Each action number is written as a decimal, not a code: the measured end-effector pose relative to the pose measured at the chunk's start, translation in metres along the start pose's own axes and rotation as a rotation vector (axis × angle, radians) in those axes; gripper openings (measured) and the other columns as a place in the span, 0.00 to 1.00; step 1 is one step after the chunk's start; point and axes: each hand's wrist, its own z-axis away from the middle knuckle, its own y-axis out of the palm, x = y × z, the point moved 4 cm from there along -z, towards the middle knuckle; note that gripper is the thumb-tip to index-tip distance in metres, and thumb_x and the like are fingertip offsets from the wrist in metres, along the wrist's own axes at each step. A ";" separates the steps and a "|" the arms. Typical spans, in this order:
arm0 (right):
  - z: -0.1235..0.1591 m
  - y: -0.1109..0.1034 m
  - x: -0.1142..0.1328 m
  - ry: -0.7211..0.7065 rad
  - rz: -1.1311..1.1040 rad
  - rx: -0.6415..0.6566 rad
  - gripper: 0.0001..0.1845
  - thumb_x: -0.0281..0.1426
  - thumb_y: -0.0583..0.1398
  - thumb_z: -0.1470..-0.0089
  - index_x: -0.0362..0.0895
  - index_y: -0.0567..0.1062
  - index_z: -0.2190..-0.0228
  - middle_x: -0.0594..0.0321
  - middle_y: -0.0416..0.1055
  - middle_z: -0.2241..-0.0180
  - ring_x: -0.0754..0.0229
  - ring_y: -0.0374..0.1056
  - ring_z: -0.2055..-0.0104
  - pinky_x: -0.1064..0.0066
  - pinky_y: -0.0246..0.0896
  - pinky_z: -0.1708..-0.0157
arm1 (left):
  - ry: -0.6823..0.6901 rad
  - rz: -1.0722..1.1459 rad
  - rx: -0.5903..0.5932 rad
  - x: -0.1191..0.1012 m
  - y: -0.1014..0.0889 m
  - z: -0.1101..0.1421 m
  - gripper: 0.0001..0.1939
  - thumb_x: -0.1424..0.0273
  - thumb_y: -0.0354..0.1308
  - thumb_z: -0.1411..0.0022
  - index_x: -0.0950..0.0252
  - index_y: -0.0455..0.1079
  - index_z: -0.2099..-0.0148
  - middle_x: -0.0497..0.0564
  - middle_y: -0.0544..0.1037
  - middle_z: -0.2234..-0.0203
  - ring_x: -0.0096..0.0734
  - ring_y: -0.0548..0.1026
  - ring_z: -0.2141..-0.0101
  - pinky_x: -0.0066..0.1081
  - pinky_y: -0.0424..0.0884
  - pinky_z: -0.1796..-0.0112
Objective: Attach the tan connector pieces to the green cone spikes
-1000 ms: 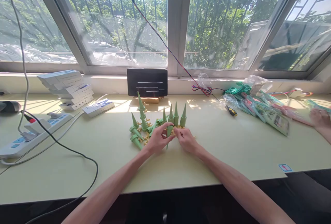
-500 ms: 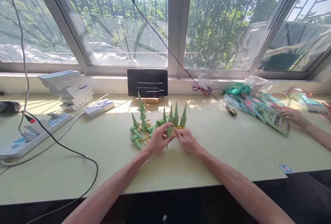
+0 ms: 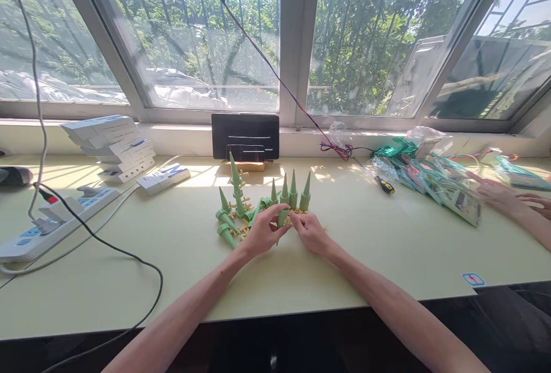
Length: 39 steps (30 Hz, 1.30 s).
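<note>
My left hand (image 3: 262, 232) is closed around a green plastic watering spike (image 3: 283, 217), held with its tip pointing down. My right hand (image 3: 310, 232) pinches close against the spike's near side; whatever lies between those fingertips is hidden. Behind both hands, several more green spikes (image 3: 305, 192) stand upright on the table. Others, such as a spike (image 3: 226, 236) left of my left hand, lie on their sides. Small yellow valve pieces (image 3: 244, 227) are scattered among them, some fitted to the spikes.
A dark tablet (image 3: 245, 132) leans on a wooden stand at the back. To the left are stacked white boxes (image 3: 118, 146) and a power strip (image 3: 81, 212) with cables. At right lie a yellow-black tool (image 3: 384, 185), plastic packets (image 3: 447, 189) and another person's hand (image 3: 499, 194).
My hands and the spike stay nearly still. At the right, the other person's hands have shifted over the packets.
</note>
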 end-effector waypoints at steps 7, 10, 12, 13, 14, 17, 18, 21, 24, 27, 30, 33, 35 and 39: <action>-0.001 0.000 -0.002 0.003 -0.013 -0.020 0.31 0.51 0.46 0.35 0.45 0.51 0.82 0.69 0.48 0.82 0.66 0.45 0.78 0.71 0.41 0.78 | -0.115 0.122 0.049 -0.003 -0.002 -0.001 0.22 0.61 0.63 0.40 0.63 0.68 0.47 0.40 0.57 0.80 0.20 0.57 0.80 0.22 0.57 0.80; -0.001 -0.001 0.001 -0.009 -0.039 -0.031 0.32 0.53 0.45 0.35 0.45 0.52 0.83 0.69 0.48 0.83 0.67 0.45 0.79 0.72 0.42 0.78 | -0.188 0.235 0.133 -0.002 0.001 -0.001 0.24 0.58 0.62 0.39 0.63 0.64 0.44 0.41 0.62 0.79 0.22 0.64 0.80 0.22 0.60 0.80; 0.000 -0.002 0.002 -0.007 -0.061 -0.032 0.34 0.55 0.44 0.35 0.45 0.53 0.84 0.69 0.50 0.84 0.67 0.46 0.80 0.72 0.43 0.78 | -0.228 0.307 0.178 -0.001 0.003 -0.001 0.25 0.56 0.59 0.37 0.63 0.63 0.43 0.42 0.65 0.78 0.23 0.67 0.81 0.22 0.62 0.81; 0.000 -0.003 0.003 -0.005 -0.074 -0.030 0.35 0.55 0.43 0.36 0.45 0.54 0.85 0.68 0.50 0.85 0.67 0.47 0.80 0.72 0.44 0.79 | -0.240 0.342 0.192 0.000 0.003 -0.001 0.25 0.55 0.58 0.36 0.63 0.63 0.43 0.43 0.66 0.78 0.23 0.67 0.82 0.23 0.63 0.81; 0.000 -0.003 0.003 -0.003 -0.090 -0.026 0.35 0.56 0.42 0.36 0.45 0.55 0.85 0.68 0.52 0.85 0.67 0.48 0.81 0.72 0.44 0.79 | -0.250 0.381 0.206 0.000 0.004 -0.002 0.25 0.55 0.56 0.35 0.64 0.64 0.43 0.44 0.67 0.77 0.22 0.67 0.83 0.23 0.64 0.81; 0.000 -0.003 0.005 -0.012 -0.129 -0.030 0.36 0.56 0.41 0.36 0.45 0.58 0.84 0.67 0.55 0.84 0.66 0.51 0.81 0.72 0.46 0.79 | -0.286 0.522 0.236 -0.001 0.006 -0.002 0.24 0.53 0.54 0.33 0.65 0.65 0.43 0.46 0.69 0.75 0.23 0.68 0.80 0.23 0.66 0.81; 0.000 -0.004 0.006 -0.021 -0.135 -0.033 0.36 0.56 0.41 0.36 0.45 0.59 0.83 0.66 0.56 0.83 0.66 0.52 0.80 0.72 0.47 0.79 | -0.305 0.570 0.239 -0.001 0.006 -0.002 0.25 0.53 0.54 0.33 0.66 0.65 0.44 0.47 0.70 0.74 0.23 0.68 0.79 0.23 0.66 0.81; 0.001 -0.005 0.010 -0.057 -0.115 -0.038 0.34 0.55 0.42 0.35 0.44 0.63 0.80 0.66 0.58 0.82 0.66 0.53 0.79 0.73 0.48 0.78 | -0.361 0.700 0.220 0.000 0.006 -0.002 0.24 0.53 0.56 0.34 0.65 0.66 0.45 0.47 0.70 0.74 0.23 0.69 0.78 0.22 0.64 0.82; 0.003 -0.007 0.015 -0.102 -0.081 -0.030 0.30 0.51 0.44 0.34 0.44 0.66 0.77 0.67 0.58 0.81 0.66 0.53 0.79 0.73 0.49 0.78 | -0.391 0.831 0.200 0.001 0.005 -0.003 0.22 0.54 0.57 0.34 0.65 0.67 0.46 0.46 0.70 0.74 0.23 0.69 0.78 0.22 0.62 0.82; 0.003 -0.007 0.017 -0.132 -0.063 -0.034 0.28 0.48 0.46 0.33 0.44 0.66 0.77 0.68 0.57 0.81 0.66 0.52 0.79 0.73 0.49 0.77 | -0.409 0.919 0.183 0.004 0.004 -0.004 0.21 0.56 0.59 0.35 0.65 0.67 0.46 0.46 0.70 0.75 0.24 0.70 0.79 0.23 0.62 0.82; 0.004 -0.007 0.017 -0.135 -0.036 -0.032 0.28 0.48 0.45 0.33 0.44 0.65 0.78 0.68 0.55 0.82 0.66 0.50 0.79 0.73 0.49 0.77 | -0.419 0.968 0.177 0.006 0.002 -0.004 0.21 0.57 0.59 0.35 0.64 0.67 0.45 0.47 0.71 0.74 0.25 0.71 0.79 0.23 0.63 0.81; 0.004 -0.006 0.017 -0.143 -0.021 -0.027 0.29 0.48 0.44 0.33 0.44 0.64 0.78 0.69 0.54 0.82 0.66 0.50 0.79 0.73 0.49 0.76 | -0.414 0.997 0.180 0.005 0.001 -0.004 0.22 0.58 0.59 0.35 0.64 0.66 0.44 0.49 0.72 0.72 0.26 0.71 0.78 0.24 0.64 0.81; 0.004 -0.006 0.018 -0.153 -0.019 -0.024 0.29 0.48 0.44 0.33 0.44 0.64 0.79 0.69 0.54 0.82 0.66 0.50 0.78 0.73 0.49 0.75 | -0.412 1.005 0.178 0.004 0.001 -0.004 0.22 0.58 0.59 0.35 0.64 0.67 0.44 0.50 0.73 0.72 0.26 0.71 0.79 0.24 0.64 0.81; 0.004 -0.006 0.020 -0.166 -0.001 -0.042 0.28 0.45 0.46 0.33 0.44 0.63 0.79 0.68 0.55 0.82 0.66 0.51 0.78 0.72 0.48 0.75 | -0.415 0.992 0.144 0.004 0.000 -0.005 0.21 0.59 0.60 0.36 0.64 0.68 0.45 0.50 0.73 0.72 0.24 0.70 0.80 0.24 0.63 0.81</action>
